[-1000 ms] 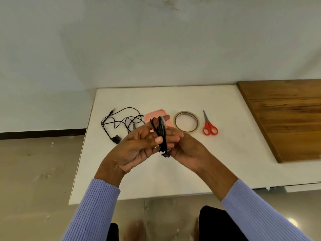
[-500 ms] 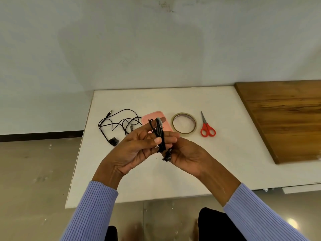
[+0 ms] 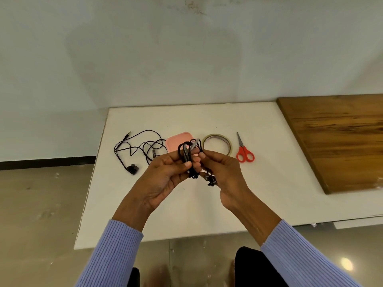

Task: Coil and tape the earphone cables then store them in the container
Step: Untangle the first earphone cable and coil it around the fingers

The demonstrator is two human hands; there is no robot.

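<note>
Above the middle of the white table [image 3: 207, 214], both hands are raised with a black coil [image 3: 187, 157] of earphone cable held between them. The left hand [image 3: 163, 179] pinches the coil, thumb pressed on its near side and fingers curled behind it. The right hand [image 3: 226, 175] pinches the coil's upper part with its fingertips, and the earbuds [image 3: 210, 180] dangle against its palm — clear of the table. A short pale strip shows at the top of the coil; what it is, I cannot tell.

Toward the far edge lies a row: a second, loose cable [image 3: 141, 150] sprawled at the left, a pink container [image 3: 176, 141] partly hidden behind the coil, a tape roll [image 3: 217, 145] just beside it, then red scissors [image 3: 244, 152]. At the far right corner a wooden board [image 3: 339, 141] overlaps the table.
</note>
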